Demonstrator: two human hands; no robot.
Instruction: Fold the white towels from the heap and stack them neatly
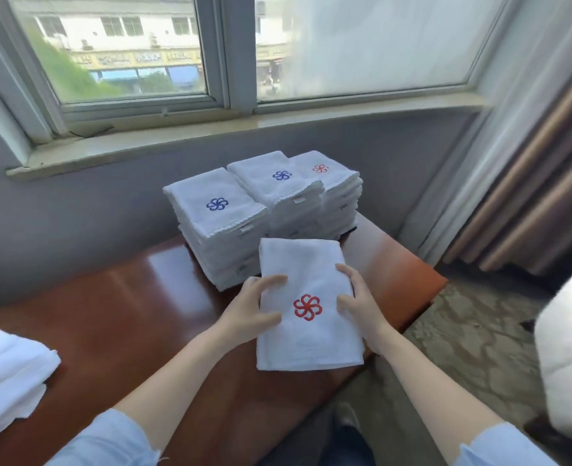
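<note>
Below the window (126,45), a glossy brown table (126,297) bears white towel stacks (217,203).

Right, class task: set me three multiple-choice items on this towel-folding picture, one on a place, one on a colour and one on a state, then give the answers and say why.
1. Where do the towel stacks stand?
A) on the windowsill
B) at the far end of the table
C) on the floor

2. What colour is the emblem on the folded towel nearest the camera?
A) blue
B) green
C) red

3. How is that towel held?
A) by one hand alone
B) by both hands, one at each side
C) it lies untouched

Answers:
1 B: the stacks sit on the brown tabletop.
2 C: a red pinwheel shows on the towel's top face.
3 B: the left hand and the right hand each grip a side edge.
</note>
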